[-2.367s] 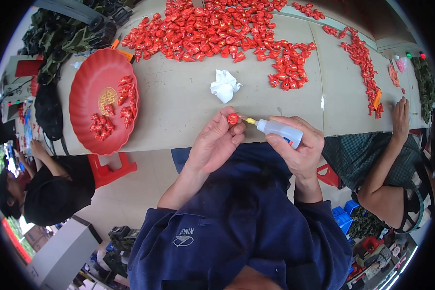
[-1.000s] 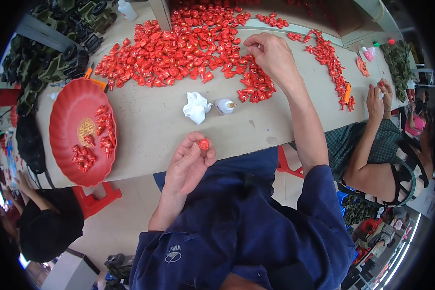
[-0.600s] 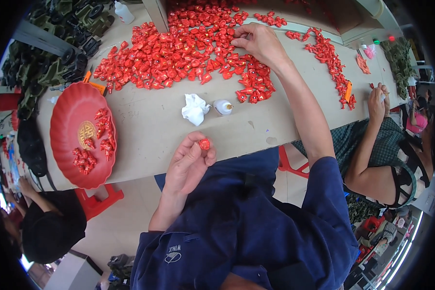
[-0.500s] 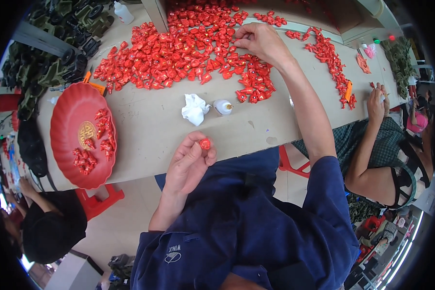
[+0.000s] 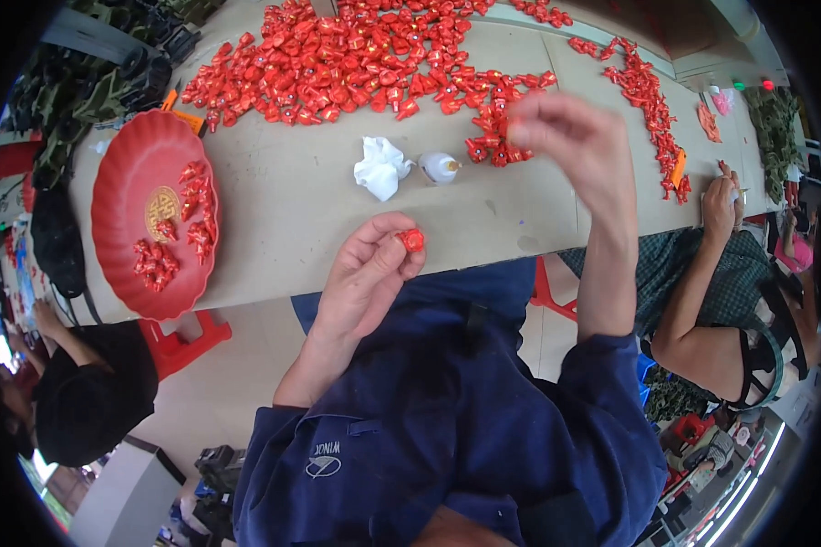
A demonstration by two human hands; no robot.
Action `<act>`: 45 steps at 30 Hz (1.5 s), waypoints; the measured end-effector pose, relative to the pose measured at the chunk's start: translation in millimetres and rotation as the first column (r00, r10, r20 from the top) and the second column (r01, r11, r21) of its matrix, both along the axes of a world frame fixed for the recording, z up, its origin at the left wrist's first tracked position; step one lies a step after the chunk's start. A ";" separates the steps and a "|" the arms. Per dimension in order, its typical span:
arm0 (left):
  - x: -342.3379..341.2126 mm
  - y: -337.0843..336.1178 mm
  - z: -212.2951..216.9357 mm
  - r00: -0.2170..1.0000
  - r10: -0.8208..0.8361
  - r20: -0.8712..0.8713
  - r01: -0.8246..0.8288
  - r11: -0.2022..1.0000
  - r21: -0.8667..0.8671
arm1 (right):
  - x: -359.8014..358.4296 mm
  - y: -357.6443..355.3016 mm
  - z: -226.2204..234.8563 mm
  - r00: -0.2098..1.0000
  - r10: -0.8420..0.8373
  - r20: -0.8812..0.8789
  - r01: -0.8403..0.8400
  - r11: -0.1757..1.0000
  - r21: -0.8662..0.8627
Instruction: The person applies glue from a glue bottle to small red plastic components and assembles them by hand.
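Left hand point(image 5: 367, 273) pinching a small red folded piece point(image 5: 411, 240) at the table edge point(image 5: 274, 283). Right hand point(image 5: 570, 141) raised and blurred above the red pile point(image 5: 356, 64); grip impossible to tell.

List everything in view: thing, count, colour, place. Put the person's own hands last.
table: one, beige, across the upper half.
red pieces: a large heap, too many to count, far side of the table, with a strip trailing right.
tray: one, round, red, left end of the table, holding two small clusters of red pieces.
tissue: one, white, crumpled, mid-table.
bottle: one, small, white, lying right of the tissue.
stool: one, red, under the table's left end.
other people: one in black at lower left, one in green check at right.
left hand: pinches one red piece in its fingers.
right hand: raised over the table, blurred; contents unclear.
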State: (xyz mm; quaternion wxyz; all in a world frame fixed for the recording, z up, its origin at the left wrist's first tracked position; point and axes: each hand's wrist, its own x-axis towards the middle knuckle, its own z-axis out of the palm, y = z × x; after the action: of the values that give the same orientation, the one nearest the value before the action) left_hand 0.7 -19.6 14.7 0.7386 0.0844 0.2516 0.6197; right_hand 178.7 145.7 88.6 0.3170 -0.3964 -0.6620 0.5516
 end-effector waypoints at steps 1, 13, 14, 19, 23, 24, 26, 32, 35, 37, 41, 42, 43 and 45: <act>0.4 0.0 -1.9 0.999 0.001 -0.040 0.000 1.000 0.021 | 2.1 -18.3 0.1 0.995 0.015 -0.100 -0.027 0.993 -0.113; 18.4 -3.5 7.0 0.960 0.012 -0.281 -0.001 0.999 0.038 | -3.8 -85.6 -25.4 0.973 0.007 -0.229 -0.102 0.908 -0.407; 18.7 -3.6 7.7 0.952 0.013 -0.307 -0.003 0.999 0.035 | -4.5 -86.7 -26.3 0.969 -0.009 -0.245 -0.094 0.909 -0.406; 17.0 -4.8 5.2 0.927 0.040 -0.374 -0.016 0.998 0.069 | -4.5 -92.7 -34.4 0.957 0.010 -0.290 -0.110 0.938 -0.330; 14.9 -5.2 3.9 0.928 0.061 -0.367 -0.039 0.997 0.068 | -2.3 -96.9 -32.2 0.972 0.011 -0.236 -0.083 0.951 -0.299; 14.5 -5.3 3.8 0.928 0.063 -0.367 -0.041 0.997 0.068 | -1.8 -96.9 -31.8 0.973 0.012 -0.231 -0.084 0.948 -0.307; 15.6 -5.1 3.5 0.915 0.069 -0.398 -0.033 0.995 0.095 | -2.0 -98.8 -41.8 0.980 0.021 -0.196 -0.048 0.990 -0.136; 16.1 -5.6 0.4 0.856 0.133 -0.499 -0.065 0.986 0.151 | -7.1 -108.3 -48.5 0.994 -0.042 -0.103 0.058 0.986 0.159; 15.0 -6.1 1.8 0.855 0.115 -0.506 -0.040 0.987 0.157 | -7.8 -111.4 -50.6 0.991 -0.061 -0.120 0.085 0.975 0.206; 13.8 -6.6 2.3 0.850 0.113 -0.515 -0.031 0.986 0.165 | -7.7 -112.9 -51.6 0.990 -0.062 -0.130 0.090 0.972 0.219; 14.3 -7.5 3.0 0.839 0.114 -0.532 -0.036 0.987 0.155 | -8.1 -115.3 -52.6 0.987 -0.079 -0.139 0.103 0.979 0.176; 14.1 -7.4 2.5 0.839 0.114 -0.533 -0.035 0.987 0.155 | -8.4 -115.5 -52.7 0.987 -0.088 -0.138 0.109 0.982 0.156; 14.2 -7.8 1.7 0.836 0.108 -0.538 -0.035 0.989 0.144 | -8.5 -115.5 -53.0 0.986 -0.088 -0.139 0.110 0.982 0.156; 13.9 -8.2 2.7 0.832 0.102 -0.545 -0.035 0.991 0.132 | -8.9 -115.0 -54.2 0.987 -0.076 -0.142 0.099 0.981 0.165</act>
State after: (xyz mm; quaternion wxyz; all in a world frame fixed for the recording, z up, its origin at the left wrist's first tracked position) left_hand 14.6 -27.8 17.5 0.6061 0.2928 0.4196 0.6090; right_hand 169.8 30.7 34.4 0.4178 -0.3582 -0.6658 0.5038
